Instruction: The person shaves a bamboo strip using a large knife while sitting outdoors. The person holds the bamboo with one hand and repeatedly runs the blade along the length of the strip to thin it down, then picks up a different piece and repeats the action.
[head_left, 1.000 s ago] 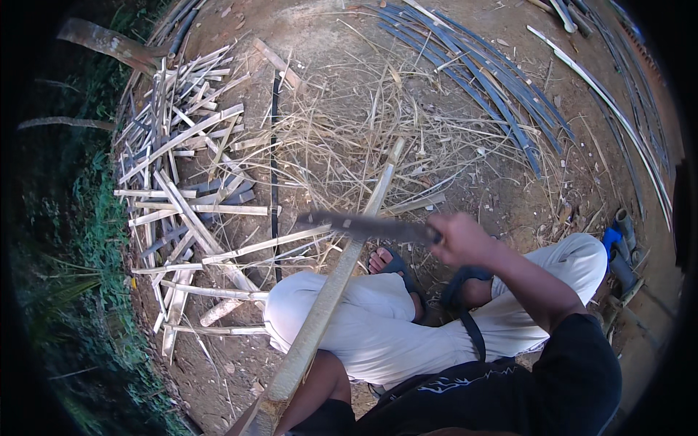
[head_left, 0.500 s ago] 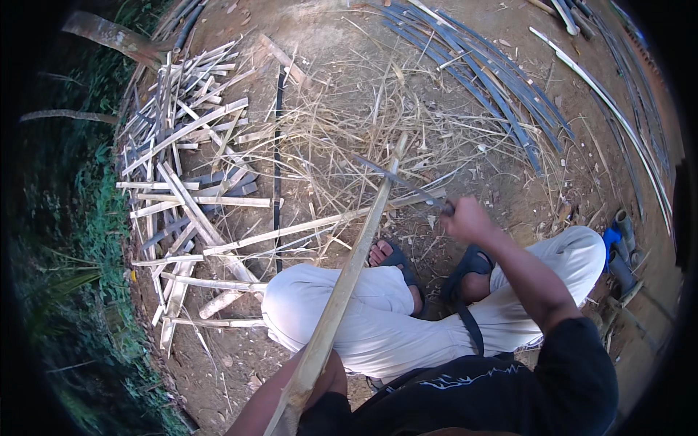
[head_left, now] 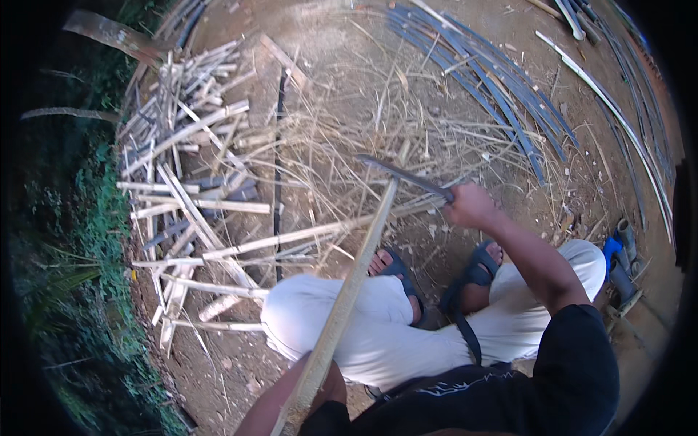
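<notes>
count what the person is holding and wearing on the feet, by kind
Long pale split bamboo pole, in left hand: 1
Long dark metal blade, in right hand: 1
Dark blue sandals: 2
Total: 4

bare brown dirt ground [head_left: 327, 29] carries everything. a heap of pale split bamboo offcuts [head_left: 189, 196] lies on its left part, criss-crossed. dry straw-like shavings [head_left: 363, 138] spread across the middle. dark bluish bamboo strips [head_left: 494, 94] fan out at upper right, with longer pale strips [head_left: 618, 109] beside them. green undergrowth [head_left: 80, 291] borders the left edge.
</notes>
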### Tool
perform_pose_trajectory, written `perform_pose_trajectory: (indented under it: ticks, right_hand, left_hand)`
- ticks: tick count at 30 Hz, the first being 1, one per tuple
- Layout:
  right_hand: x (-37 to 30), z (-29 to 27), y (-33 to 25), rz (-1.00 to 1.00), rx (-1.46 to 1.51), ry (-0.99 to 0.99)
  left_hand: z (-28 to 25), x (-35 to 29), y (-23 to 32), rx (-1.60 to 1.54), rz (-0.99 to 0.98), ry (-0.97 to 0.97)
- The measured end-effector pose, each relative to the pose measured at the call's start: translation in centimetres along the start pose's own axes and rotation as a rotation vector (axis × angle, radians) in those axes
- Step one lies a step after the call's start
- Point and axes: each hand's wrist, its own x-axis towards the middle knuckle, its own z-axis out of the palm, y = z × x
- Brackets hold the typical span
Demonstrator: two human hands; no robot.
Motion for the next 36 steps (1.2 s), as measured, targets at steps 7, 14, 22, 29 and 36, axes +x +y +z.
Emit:
perform_pose_trajectory:
  ticks: [7,14,22,29,36]
  right_hand:
    - [3.3,2.0,4.0,0.04,0.053,-0.015]
    - [0.9,-1.1,-0.5,-0.203,-0.134,-0.014]
    - [8.5,2.4,7.6,0.152,-0.094,0.014]
    - [1.7,6.9,9.0,0.254,-0.026,0.191]
    - [-0.1,11.2,12.2,0.462,-0.1,0.181]
  left_hand:
    - [-0.4,0.4,-1.0,-0.005,-0.021,-0.001]
    - [-0.3,0.0,-0.2,0.012,-0.008,-0.014]
    - [-0.6,-0.2,0.0,0.003,0.03,-0.053]
    - [-1.5,0.0,-0.9,-0.014,0.017,-0.047]
    - [-1.1,0.5,-0.8,-0.067,0.048,-0.152]
